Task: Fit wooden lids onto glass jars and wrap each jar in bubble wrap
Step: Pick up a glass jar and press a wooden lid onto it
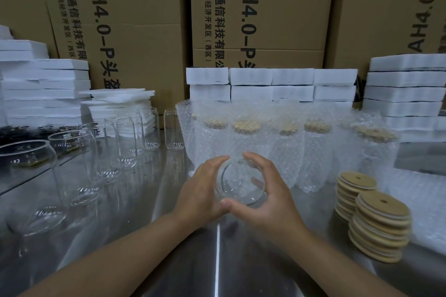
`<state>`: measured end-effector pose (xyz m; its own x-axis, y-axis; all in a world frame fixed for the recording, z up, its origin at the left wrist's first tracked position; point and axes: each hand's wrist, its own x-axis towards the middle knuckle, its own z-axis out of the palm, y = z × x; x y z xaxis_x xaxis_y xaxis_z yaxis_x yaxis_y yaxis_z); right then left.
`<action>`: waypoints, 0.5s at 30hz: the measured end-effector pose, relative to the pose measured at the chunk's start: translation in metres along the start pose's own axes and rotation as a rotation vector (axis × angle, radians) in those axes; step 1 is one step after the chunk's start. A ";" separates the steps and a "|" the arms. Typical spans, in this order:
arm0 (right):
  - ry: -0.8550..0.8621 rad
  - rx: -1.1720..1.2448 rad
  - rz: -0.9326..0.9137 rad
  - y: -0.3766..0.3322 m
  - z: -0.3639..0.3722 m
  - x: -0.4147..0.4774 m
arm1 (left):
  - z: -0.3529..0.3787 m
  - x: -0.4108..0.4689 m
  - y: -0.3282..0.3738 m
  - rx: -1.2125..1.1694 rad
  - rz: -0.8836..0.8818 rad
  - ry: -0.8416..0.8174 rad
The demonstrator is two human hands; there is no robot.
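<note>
- Glass jar: lidless and unwrapped, it is held above the steel table at the middle of the view, tipped so its open mouth faces the camera.
- Left hand: it grips the jar's left side, its fingers curled over the upper rim.
- Right hand: it grips the jar's right side, with fingers curled over the top and the thumb pressed under the lower rim. The two hands meet just below the jar.
- Wrapped jars: a row of them stands just behind the held jar, each in bubble wrap, with wooden lids showing dimly through the tops.
- Wooden lids: two loose stacks stand to the right of the held jar, one behind the other. The top lid of each has a small hole.
- Empty jars: an upright row stands to the left of the held jar and runs back from the near edge.
- Bubble wrap sheet: it lies far to the right of the held jar, past the lid stacks.
- Foam blocks: white stacks sit beyond the wrapped jars and out to both sides.
- Cardboard boxes: printed cartons stand like a wall behind everything.
</note>
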<state>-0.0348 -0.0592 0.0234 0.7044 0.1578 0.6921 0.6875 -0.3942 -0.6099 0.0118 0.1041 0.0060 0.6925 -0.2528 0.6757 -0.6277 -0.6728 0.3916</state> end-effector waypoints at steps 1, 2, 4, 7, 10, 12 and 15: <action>0.012 0.015 0.016 0.000 0.000 0.000 | 0.000 0.000 0.001 0.027 0.001 -0.001; 0.026 0.034 0.036 0.000 0.000 0.000 | 0.000 -0.001 0.003 0.047 0.004 0.003; 0.062 0.086 0.075 0.000 0.001 0.000 | 0.002 -0.002 0.005 0.072 0.006 0.015; 0.129 0.153 0.103 -0.003 0.002 0.000 | 0.006 -0.003 0.008 0.104 0.001 0.028; 0.172 0.202 0.124 -0.004 0.003 0.000 | 0.010 -0.003 0.011 0.131 0.008 0.066; 0.199 0.232 0.136 -0.003 0.003 0.000 | 0.012 -0.003 0.012 0.143 0.027 0.111; 0.228 0.280 0.166 -0.002 0.004 0.004 | 0.013 -0.004 0.013 0.154 0.033 0.099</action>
<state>-0.0330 -0.0545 0.0259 0.7745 -0.1051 0.6238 0.6110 -0.1307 -0.7807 0.0058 0.0872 -0.0001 0.6291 -0.2121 0.7479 -0.5823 -0.7659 0.2726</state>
